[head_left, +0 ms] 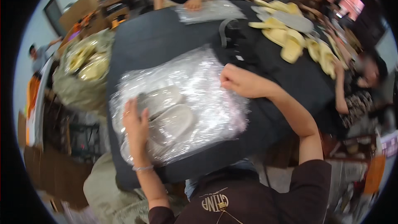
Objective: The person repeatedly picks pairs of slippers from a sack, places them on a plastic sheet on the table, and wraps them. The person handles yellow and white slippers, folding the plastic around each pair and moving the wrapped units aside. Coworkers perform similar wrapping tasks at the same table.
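A pair of pale grey slippers [176, 121] lies on the left part of a spread of shiny clear plastic bags [206, 74]. Glare hides whether the slippers are inside a bag or on top. My left hand [136, 124] rests along the slippers' left ends, fingers stretched out and thumb apart. At the right edge of the plastic, my right hand [240, 81] has its fingers curled together, pinching what looks like the bag's edge. Its fingertips are partly hidden.
A dark cloth covers the table [137, 37]. Yellow and grey slippers [286, 33] are heaped at the far right, by a co-worker there. Across the table, another person's hand [193, 3] rests on plastic bags [211, 10]. A sack of yellow slippers [81, 85] stands left.
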Demonstrator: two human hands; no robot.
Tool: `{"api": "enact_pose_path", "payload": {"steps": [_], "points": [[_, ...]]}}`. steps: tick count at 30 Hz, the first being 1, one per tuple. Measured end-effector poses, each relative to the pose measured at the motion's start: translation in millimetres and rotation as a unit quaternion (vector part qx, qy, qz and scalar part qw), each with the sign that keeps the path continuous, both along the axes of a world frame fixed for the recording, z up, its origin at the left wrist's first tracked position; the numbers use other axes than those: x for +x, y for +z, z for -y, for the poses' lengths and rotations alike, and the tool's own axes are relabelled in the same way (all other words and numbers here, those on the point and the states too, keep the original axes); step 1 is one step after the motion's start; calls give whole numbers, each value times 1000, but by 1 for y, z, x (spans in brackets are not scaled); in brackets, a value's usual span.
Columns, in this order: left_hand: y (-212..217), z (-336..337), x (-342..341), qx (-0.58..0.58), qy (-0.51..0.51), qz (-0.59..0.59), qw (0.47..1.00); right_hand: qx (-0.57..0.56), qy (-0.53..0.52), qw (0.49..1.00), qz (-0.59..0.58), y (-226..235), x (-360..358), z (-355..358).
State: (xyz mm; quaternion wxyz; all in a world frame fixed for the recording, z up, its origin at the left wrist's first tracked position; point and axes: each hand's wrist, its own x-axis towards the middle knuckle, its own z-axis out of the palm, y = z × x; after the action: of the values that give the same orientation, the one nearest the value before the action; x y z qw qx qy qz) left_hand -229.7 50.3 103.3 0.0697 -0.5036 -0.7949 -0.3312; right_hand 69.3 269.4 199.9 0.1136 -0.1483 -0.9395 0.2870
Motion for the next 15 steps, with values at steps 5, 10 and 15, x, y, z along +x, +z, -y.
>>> {"api": "enact_pose_path", "payload": {"steps": [5,10,15], "points": [[1,2,-3,-18,-11,-16,1000,-14,-252,967,28,10,180,-4],[-9,0,-8,-29,-19,-18,999,-40,-421,897,127,-75,279,8],[-8,-2,-8,-35,-17,-10,999,-18,-441,896,37,-147,295,24]]}}
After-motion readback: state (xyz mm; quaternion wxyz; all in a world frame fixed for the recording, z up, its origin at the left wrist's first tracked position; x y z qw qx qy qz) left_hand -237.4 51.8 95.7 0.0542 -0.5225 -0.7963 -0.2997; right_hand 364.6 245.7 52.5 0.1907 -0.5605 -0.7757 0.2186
